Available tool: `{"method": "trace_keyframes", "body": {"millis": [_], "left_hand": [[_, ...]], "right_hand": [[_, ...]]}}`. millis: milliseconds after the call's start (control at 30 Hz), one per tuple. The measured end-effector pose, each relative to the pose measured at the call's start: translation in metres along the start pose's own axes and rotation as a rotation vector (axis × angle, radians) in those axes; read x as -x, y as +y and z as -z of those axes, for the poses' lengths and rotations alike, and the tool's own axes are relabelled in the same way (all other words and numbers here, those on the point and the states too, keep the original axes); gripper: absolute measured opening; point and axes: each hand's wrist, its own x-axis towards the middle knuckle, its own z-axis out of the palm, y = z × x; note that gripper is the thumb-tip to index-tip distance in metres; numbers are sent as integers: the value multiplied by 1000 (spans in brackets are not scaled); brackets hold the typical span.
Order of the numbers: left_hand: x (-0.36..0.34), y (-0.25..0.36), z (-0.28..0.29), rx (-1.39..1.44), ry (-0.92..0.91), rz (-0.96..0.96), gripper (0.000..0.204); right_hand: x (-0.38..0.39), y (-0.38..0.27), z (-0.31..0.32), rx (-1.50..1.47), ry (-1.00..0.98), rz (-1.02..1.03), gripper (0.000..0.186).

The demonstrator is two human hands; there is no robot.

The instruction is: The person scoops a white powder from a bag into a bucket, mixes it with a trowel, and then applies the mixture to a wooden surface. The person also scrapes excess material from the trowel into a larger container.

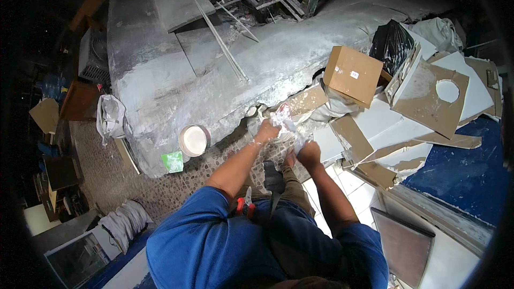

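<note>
A crumpled white plastic bag (285, 120) with a touch of red is stretched between my two hands, in front of my body. My left hand (266, 130) has its fingers closed on the bag's left side. On the lower right, my right hand (309, 155) is a closed fist around the other end of it. White smears mark my left wrist. Left of my hands, by the grey work surface's front edge, stands a round bucket (194, 140) of white material. Beside it is a green and white packet (172, 162).
A grey, white-dusted surface (225, 64) with a ragged front edge spans the back, with thin strips (219, 43) lying on it. To the right are a cardboard box (353, 76), a black bag (392, 45) and piled board offcuts (428, 96). A red-handled tool (246, 207) hangs at my waist.
</note>
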Motion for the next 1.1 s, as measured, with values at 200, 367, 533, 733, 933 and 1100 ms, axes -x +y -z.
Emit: {"method": "trace_keyframes", "body": {"millis": [200,367,533,733,933,1100], "left_hand": [[-34,-16,-19,22,-85,-58,40],[-36,-34,-3,129,51,-132,35],[-21,-21,-15,138,94,-140,29],[-16,-18,-12,183,142,-223,21],[-25,-8,-9,261,146,-203,28],[-22,0,-19,211,165,-154,28]], "right_hand": [[-21,45,-24,-21,302,176,16],[-7,15,-51,-32,288,207,18],[-20,14,-44,-110,128,-9,16],[-9,3,-35,0,-33,-127,24],[-6,-18,-23,4,-1,-147,21],[-7,-16,-6,-215,-44,-259,19]]}}
